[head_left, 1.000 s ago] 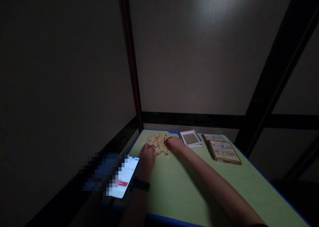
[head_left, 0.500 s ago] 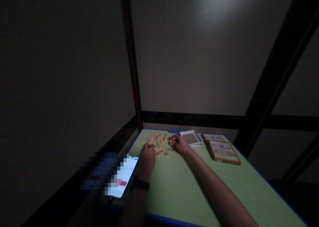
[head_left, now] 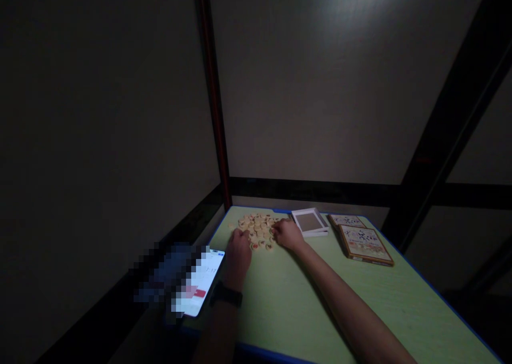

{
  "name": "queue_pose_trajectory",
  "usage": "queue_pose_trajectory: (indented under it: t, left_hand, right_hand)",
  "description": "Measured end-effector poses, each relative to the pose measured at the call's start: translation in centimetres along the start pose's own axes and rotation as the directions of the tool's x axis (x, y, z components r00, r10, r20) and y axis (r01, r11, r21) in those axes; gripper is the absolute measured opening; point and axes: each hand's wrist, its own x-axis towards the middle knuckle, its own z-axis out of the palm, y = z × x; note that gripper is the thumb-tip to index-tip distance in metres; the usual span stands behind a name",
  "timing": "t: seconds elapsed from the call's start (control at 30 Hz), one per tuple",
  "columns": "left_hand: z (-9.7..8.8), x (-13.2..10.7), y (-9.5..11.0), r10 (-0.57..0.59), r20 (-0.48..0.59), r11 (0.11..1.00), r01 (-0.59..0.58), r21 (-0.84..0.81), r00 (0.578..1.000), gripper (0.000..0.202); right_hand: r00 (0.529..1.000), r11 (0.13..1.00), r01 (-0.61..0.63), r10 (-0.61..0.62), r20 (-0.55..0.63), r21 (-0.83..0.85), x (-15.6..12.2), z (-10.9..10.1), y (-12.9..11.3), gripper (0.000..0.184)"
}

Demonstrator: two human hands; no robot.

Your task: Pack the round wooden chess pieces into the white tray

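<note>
A loose pile of round wooden Chinese chess pieces (head_left: 262, 227) lies on the pale green table, some showing red or dark characters. My left hand (head_left: 239, 251), with a dark band on its wrist, is at the pile's near left edge. Its fingers are curled together, and whatever may be in them is hidden. On the pile's right side, my right hand (head_left: 289, 235) has its fingers bent and closed at a piece by the fingertips.
Behind my right hand is an open white box (head_left: 311, 221). Two flat boxes with printed lids, the nearer one (head_left: 366, 243) overlapping the other, lie to the right. A lit phone (head_left: 203, 284) rests at the table's left edge. Dark walls stand behind and left.
The view has shifted slightly, moving the table and boxes a little rightward in the picture. My right hand's fingers have moved slightly left over the pieces; my left hand stays by the pile.
</note>
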Motion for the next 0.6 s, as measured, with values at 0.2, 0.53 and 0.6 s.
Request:
queue_pose_trajectory:
  t: [0.2,0.53,0.6]
  left_hand:
    - [-0.5,-0.2,0.3,-0.019,0.024,1.000,0.019,-0.004,1.000,0.028]
    - [-0.7,0.2,0.7,-0.089,-0.005,0.995,0.089,-0.041,0.996,0.025]
    - [-0.8,0.4,0.5,-0.087,-0.027,0.992,0.084,-0.095,0.996,0.025]
  right_hand:
    - [0.998,0.995,0.060,-0.060,-0.001,-0.085,-0.3,-0.6,-2.6,0.025]
    - [0.989,0.978,0.143,-0.136,0.055,-0.154,-0.7,0.2,-4.1,0.022]
    - [0.989,0.977,0.142,-0.134,0.056,-0.157,-0.6,0.4,-4.1,0.025]
